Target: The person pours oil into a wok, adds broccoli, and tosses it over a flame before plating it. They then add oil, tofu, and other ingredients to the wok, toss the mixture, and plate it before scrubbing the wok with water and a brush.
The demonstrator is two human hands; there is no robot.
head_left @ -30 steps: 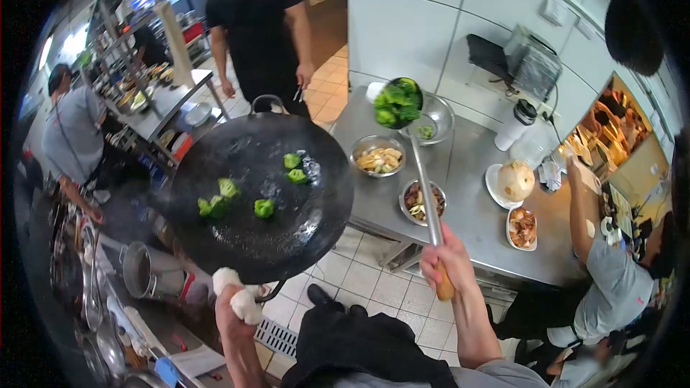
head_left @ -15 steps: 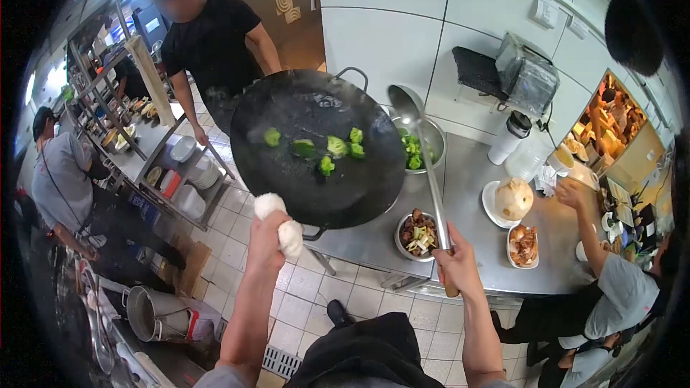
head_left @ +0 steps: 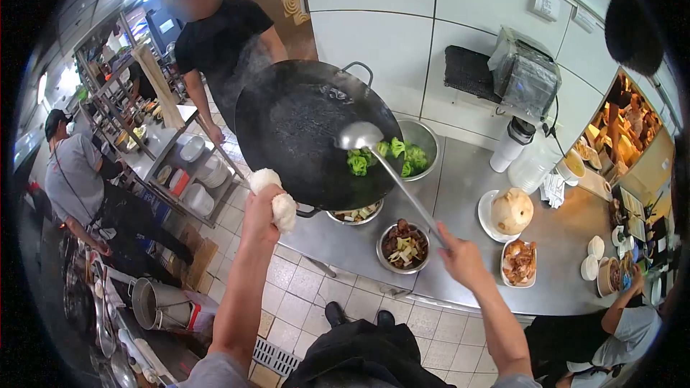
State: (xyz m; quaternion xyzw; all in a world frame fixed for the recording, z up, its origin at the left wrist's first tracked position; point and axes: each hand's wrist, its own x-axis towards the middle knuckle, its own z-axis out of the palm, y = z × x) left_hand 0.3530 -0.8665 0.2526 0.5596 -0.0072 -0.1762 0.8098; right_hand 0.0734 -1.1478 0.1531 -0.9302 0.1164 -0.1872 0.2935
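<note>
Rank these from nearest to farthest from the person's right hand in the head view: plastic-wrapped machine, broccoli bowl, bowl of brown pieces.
From the right hand:
1. Bowl of brown pieces, just to its left.
2. Broccoli bowl, farther up and left in the view.
3. Plastic-wrapped machine, up and right, highest of the three.

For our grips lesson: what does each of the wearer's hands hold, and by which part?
The left hand holds the wok at its near edge, through a white cloth; the right hand holds the ladle by its handle.

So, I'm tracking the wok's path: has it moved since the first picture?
Yes: judged against the metal counter, the wok has moved right, now covering more of the counter's left end.
</note>
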